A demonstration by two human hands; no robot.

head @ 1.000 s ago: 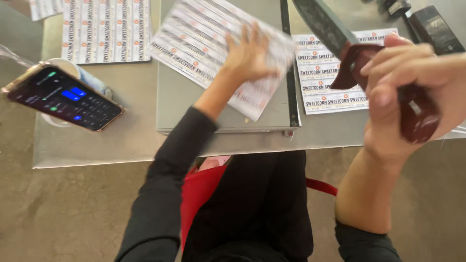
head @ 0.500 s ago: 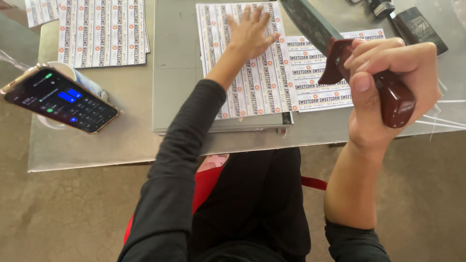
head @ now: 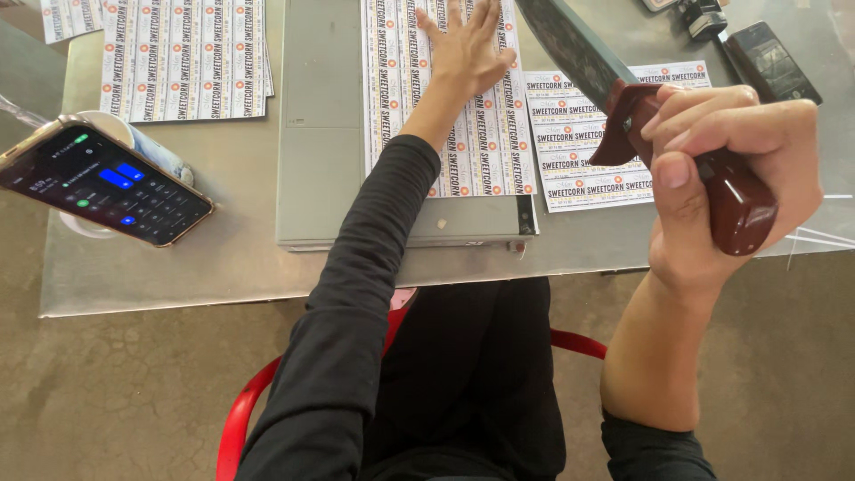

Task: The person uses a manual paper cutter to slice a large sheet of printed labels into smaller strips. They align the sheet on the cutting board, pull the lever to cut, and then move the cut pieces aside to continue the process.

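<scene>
My left hand (head: 465, 53) lies flat, fingers spread, on a printed label sheet (head: 405, 98) that rests on the grey base of a paper cutter (head: 321, 125). My right hand (head: 712, 169) is shut on the dark red handle (head: 735, 200) of the cutter's raised blade arm (head: 574, 49), held up above the table's right side. Under the blade arm lies a stack of cut label strips (head: 579, 156).
A phone with a lit screen (head: 98, 178) leans on a cup at the left. More label sheets (head: 183, 58) lie at the back left. A dark phone (head: 770, 62) and small black items sit at the back right. A red chair (head: 245, 419) is below me.
My left hand has slid the label sheet from a slanted position to lie straight on the cutter base. The view has shifted, and my right hand still holds the handle raised.
</scene>
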